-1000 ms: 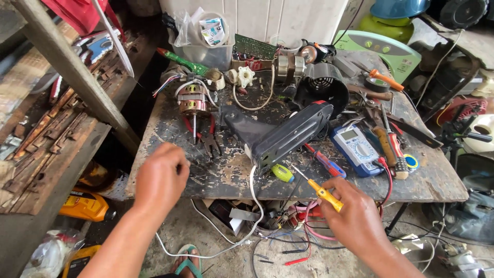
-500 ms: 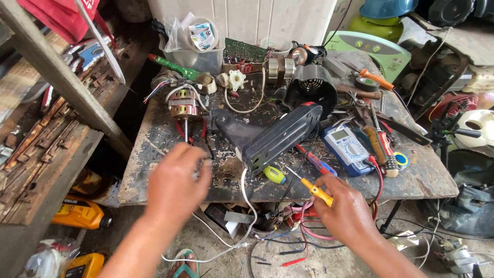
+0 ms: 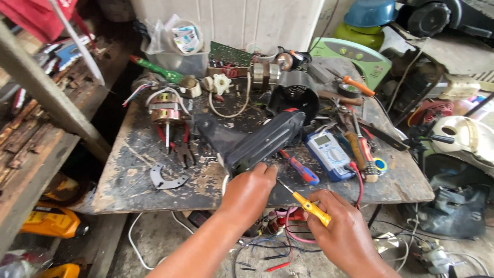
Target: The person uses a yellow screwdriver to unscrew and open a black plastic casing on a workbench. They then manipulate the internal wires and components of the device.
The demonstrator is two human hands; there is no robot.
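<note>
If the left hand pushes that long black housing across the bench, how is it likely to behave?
The black housing looks like rigid moulded plastic, so it should probably slide as one stiff piece. It lies flat and long, so tipping or rolling seems unlikely. The left hand touches its near end, so a push there may swing it toward the multimeter.

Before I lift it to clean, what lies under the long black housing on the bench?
The black housing lies on the scarred bench top. The left hand touches its near end, where a white cable shows. Anything directly beneath is hidden.
</note>
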